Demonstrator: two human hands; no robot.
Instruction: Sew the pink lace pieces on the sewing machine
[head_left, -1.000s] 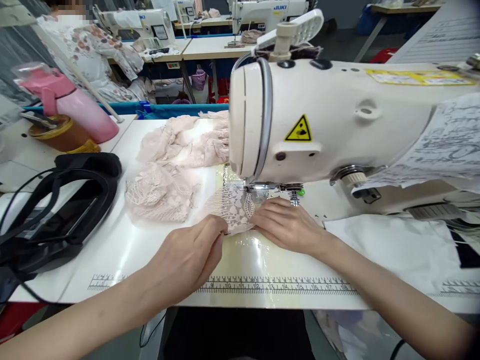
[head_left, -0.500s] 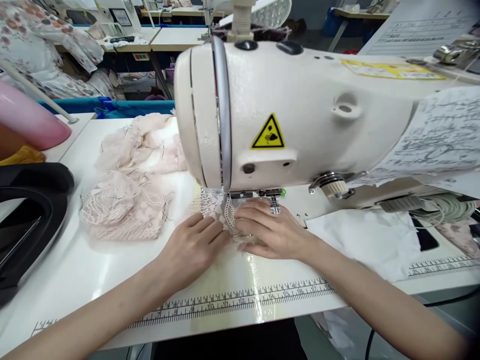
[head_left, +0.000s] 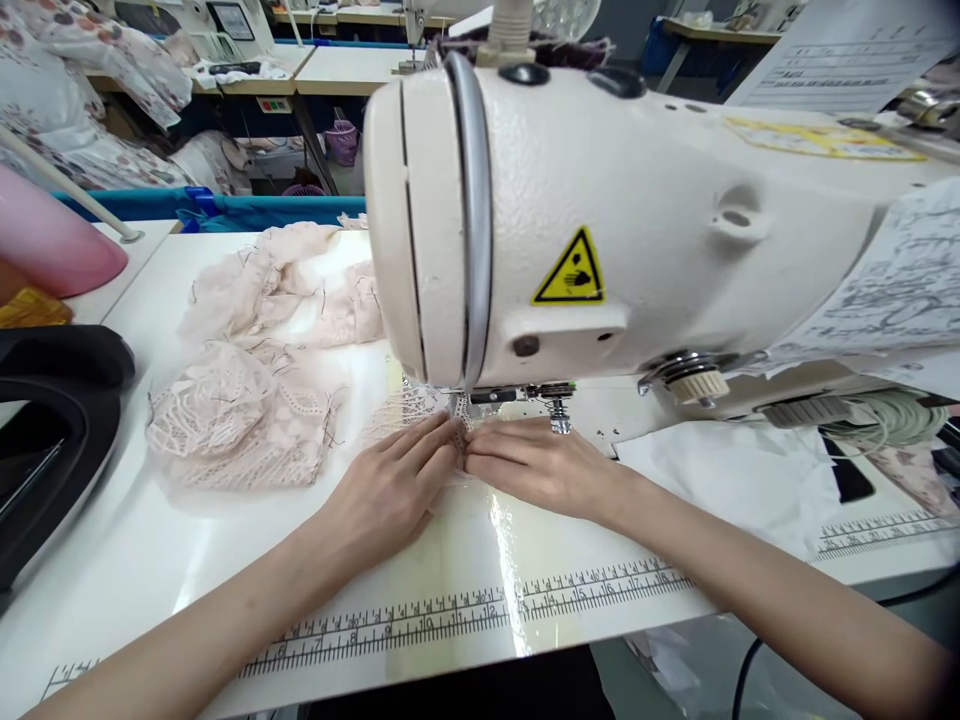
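Observation:
A piece of pale lace fabric lies under the needle area of the white sewing machine. My left hand bears on its near edge, fingers together and pointing toward the presser foot. From the other side my right hand pinches the same edge, its fingertips almost meeting those of the left. Most of the lace between them is covered by the fingers. Left of the machine rests a crumpled heap of pale pink lace and sheer fabric with loose dark threads.
A black curved object and a pink cone stand at the left. White cloth lies right of my right hand. A printed ruler runs along the table's front edge. Across the aisle is a person's patterned sleeve.
My left fingers have stretched forward from a curled grip toward the presser foot. My right fingers have drawn closer together beside them. The view has shifted slightly, with the machine now farther right.

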